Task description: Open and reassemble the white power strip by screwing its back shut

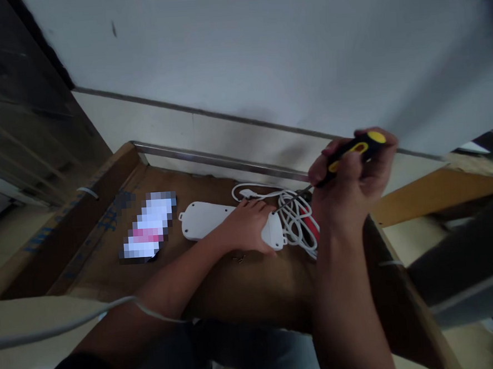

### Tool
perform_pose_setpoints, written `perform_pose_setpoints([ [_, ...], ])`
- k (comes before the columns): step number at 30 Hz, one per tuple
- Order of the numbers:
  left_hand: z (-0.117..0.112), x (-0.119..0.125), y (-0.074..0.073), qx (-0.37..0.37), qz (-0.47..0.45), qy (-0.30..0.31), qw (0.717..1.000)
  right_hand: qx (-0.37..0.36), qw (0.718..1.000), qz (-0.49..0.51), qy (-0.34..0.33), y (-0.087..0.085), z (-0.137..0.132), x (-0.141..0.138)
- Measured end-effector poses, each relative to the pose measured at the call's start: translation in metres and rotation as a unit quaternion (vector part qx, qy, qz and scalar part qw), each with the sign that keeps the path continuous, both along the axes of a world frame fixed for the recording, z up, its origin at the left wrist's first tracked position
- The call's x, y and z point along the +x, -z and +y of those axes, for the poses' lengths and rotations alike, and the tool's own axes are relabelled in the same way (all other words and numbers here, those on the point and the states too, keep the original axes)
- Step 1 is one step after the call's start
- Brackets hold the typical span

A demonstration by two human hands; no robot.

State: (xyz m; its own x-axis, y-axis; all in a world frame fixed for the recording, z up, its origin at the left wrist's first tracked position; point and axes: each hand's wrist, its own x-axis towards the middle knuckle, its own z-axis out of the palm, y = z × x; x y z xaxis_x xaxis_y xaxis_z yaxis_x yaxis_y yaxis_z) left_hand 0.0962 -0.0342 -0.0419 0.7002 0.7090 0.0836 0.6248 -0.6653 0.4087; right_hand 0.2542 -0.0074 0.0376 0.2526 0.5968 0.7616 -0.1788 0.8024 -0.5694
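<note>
A white power strip (204,219) lies with its flat side up, showing dark screw holes along its edges and a small tab at each end. My left hand (249,223) is wrapped over its right half, pressing it against the brown board (273,286). In my right hand (354,172) is a screwdriver (349,155) with a black and yellow handle. Its thin shaft slants down to the left, and the tip is at a hole near the strip's upper right corner. Whether the tip sits in a screw cannot be made out. Several small screws (240,259) lie just below my left hand.
A coiled white cable (294,218) lies right of the strip, with a red object (310,222) partly under it. On the left rests a lit phone (149,226), its screen blurred. A wooden rim (65,223) and a metal rail (220,160) border the board. Another cable (63,329) crosses my left forearm.
</note>
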Motion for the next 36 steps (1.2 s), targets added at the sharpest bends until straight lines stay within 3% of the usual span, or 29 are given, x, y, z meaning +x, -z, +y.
perform_pose_setpoints([
  [4, -0.001, 0.001, -0.003, -0.009, 0.009, -0.001, 1.000, -0.046, 0.999, -0.008, 0.005, -0.001, 0.000, 0.000],
  [9, -0.001, 0.002, -0.001, -0.008, 0.006, -0.006, 1.000, 0.022, 0.998, 0.011, 0.061, 0.001, 0.000, -0.001],
  [15, -0.002, 0.002, 0.000, -0.005, 0.005, -0.001, 1.000, -0.056, 0.997, 0.007, 0.049, -0.002, -0.007, -0.006],
  [20, -0.002, 0.003, -0.001, -0.007, 0.006, 0.000, 1.000, 0.010, 0.992, 0.034, 0.125, -0.002, -0.007, -0.006],
  [25, 0.000, 0.001, -0.004, -0.016, 0.017, 0.011, 1.000, -0.031, 0.998, 0.019, 0.046, -0.004, -0.010, -0.006],
  [31, 0.011, -0.017, -0.016, -0.080, 0.031, 0.047, 0.995, 0.014, 0.995, 0.034, 0.087, -0.004, -0.007, -0.007],
  [36, 0.017, -0.021, -0.013, -0.077, 0.020, 0.039, 0.996, -0.044, 0.998, 0.008, 0.042, -0.005, -0.007, -0.005],
])
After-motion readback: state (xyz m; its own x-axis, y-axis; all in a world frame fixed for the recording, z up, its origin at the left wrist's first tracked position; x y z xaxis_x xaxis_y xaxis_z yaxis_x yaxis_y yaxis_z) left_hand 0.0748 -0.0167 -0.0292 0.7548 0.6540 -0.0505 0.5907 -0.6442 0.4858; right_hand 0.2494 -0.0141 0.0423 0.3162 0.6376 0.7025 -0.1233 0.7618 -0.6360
